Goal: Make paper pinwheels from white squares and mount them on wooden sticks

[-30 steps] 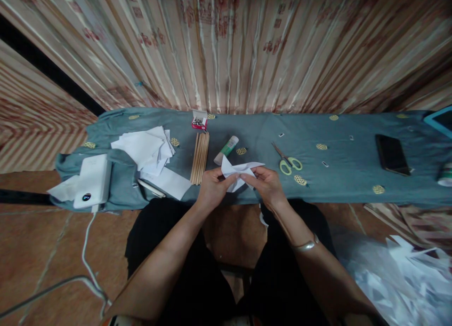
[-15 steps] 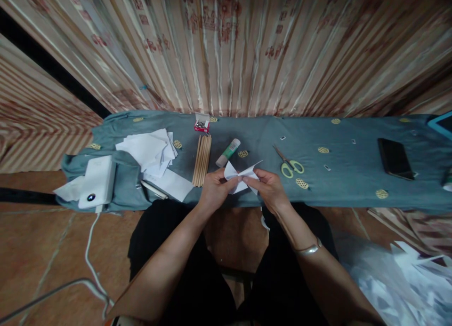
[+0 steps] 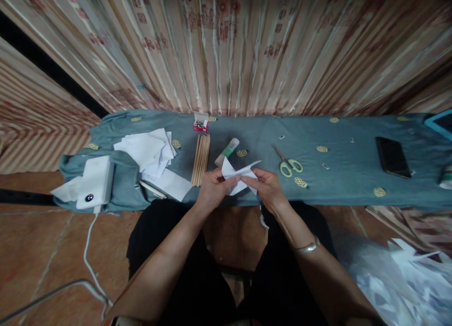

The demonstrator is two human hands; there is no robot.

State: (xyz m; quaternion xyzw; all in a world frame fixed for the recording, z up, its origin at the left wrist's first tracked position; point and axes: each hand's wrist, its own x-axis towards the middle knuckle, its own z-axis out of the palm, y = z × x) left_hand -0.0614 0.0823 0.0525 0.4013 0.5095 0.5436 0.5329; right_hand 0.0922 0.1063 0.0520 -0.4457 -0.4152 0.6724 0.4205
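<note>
Head view: both hands are working one folded white paper piece (image 3: 239,177) at the near edge of the blue-grey cloth-covered table (image 3: 353,175). Left hand (image 3: 213,188) is pinching the paper's left side, fingers closed on it. Right hand (image 3: 269,187) is gripping the right side, fingers curled tight on the fold; a metal bangle (image 3: 306,246) is sitting on that wrist. Paper is being held just above the table edge, pointed flaps sticking up and out.

Just behind the hands: glue stick (image 3: 227,151) lying tilted, bundle of wooden sticks (image 3: 201,158) to its left, green-handled scissors (image 3: 289,163) to the right. Small red box (image 3: 199,123) sitting at the far edge. Stack of white paper sheets (image 3: 148,152) lying further left, white power bank (image 3: 94,181) beyond it with cable hanging off. Black phone (image 3: 392,157) well apart on the right.
</note>
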